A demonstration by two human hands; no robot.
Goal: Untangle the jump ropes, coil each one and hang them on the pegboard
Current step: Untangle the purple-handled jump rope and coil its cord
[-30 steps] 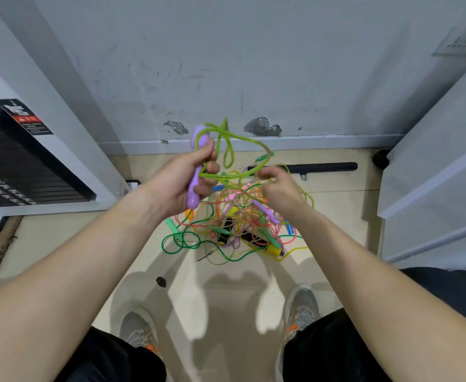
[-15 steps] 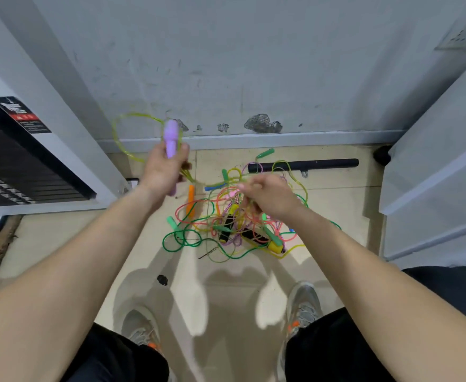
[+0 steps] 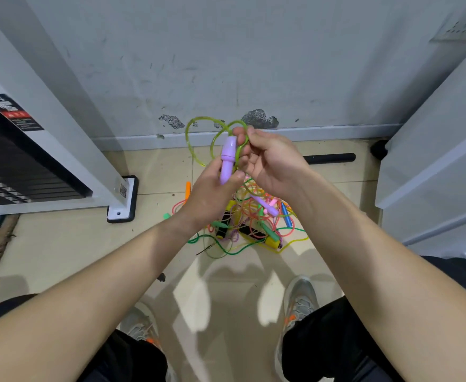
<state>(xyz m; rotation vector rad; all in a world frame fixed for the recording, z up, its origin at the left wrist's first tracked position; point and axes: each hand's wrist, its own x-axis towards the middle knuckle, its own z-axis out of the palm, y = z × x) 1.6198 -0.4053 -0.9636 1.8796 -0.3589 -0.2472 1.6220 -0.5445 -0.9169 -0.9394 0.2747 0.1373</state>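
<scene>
The left hand (image 3: 212, 194) is closed round the lower part of a purple handle (image 3: 227, 158), which is held nearly upright above the floor (image 3: 69, 244). The right hand (image 3: 270, 164) is raised just beside it, with thumb and forefinger pinched on the green rope (image 3: 187, 137) close to the handle's top. The hands are held close together; whether they touch cannot be told.

Two loops of the rope are seen rising behind the hands, against the foot of the wall (image 3: 226, 51). Its further run is hidden by the hands and cannot be traced.

The pile (image 3: 253, 238) of tangled ropes lies on the floor near the wall's foot, directly below the hands, and is partly covered by both wrists. In it can be made out a second purple handle (image 3: 266, 206), an orange handle (image 3: 188, 188) at its left edge, a blue handle (image 3: 286, 217) at its right, and black handles (image 3: 256, 234) with yellow ends. The ropes cannot be counted.

A black bar (image 3: 328, 158) lies on the floor along the wall, its left end hidden behind the right hand. Two shoes (image 3: 299, 301) are seen at the floor's near edge, the left one largely covered by the forearm. A white cabinet (image 3: 60, 133) at the left is cut off by the frame.
</scene>
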